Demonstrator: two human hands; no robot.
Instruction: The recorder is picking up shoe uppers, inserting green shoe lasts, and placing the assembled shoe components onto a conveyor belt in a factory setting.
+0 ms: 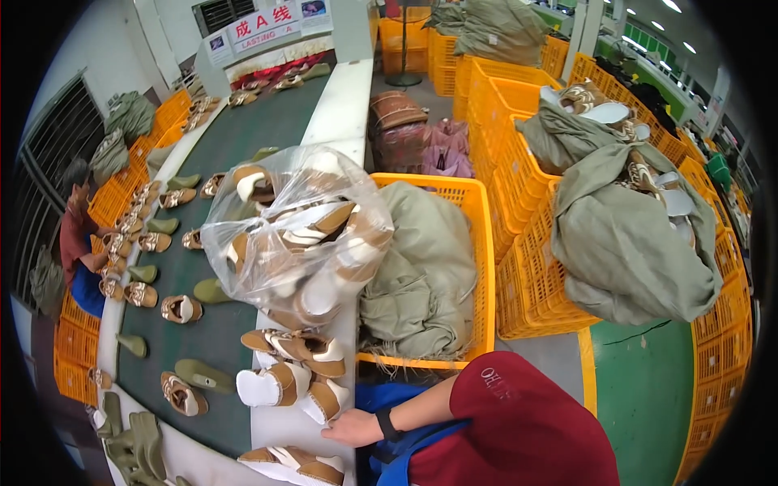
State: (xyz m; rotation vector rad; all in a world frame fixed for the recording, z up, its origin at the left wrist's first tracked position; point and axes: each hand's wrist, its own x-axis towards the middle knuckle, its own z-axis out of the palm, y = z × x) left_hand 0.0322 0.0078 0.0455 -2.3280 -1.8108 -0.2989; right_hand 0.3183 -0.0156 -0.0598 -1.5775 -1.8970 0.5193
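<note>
- Where the red sleeve [519,421] comes in from the lower right, its forearm crosses leftward to the right hand [350,427], which lies flat and loose on the white ledge [279,429], clasping nothing; a black wristband [386,424] sits at the wrist
- No left hand shows anywhere in the view, and the lower rim cuts off the body below the blue apron [389,462]
- Fingertips end just beside the tan and white shoe [328,398] on the ledge; whether they touch it is hard to make out
- Another shoe [293,466] nearer the lower edge is cut off by the rim
- Two more shoes [271,385] [301,347] lie just beyond on the same ledge, crowded together
- Left of the ledge runs a dark green belt [227,324] carrying scattered shoes and olive lasts [203,375]
- Further up, a clear plastic bag [296,235] bulging with shoes straddles ledge and belt; its crinkled film blurs the shoes inside and hides the ledge behind it
- Beside it a yellow crate [485,259] holds a crumpled olive sack [421,275] that covers whatever lies underneath
- At the far left another person [77,235] stands by the belt, half lost in the dark rim
- To the right, stacked orange crates [527,162] bear large olive sacks [632,235] with shoes poking out
- Farthest off, a wall sign [263,24] hangs above the belt's end
</note>
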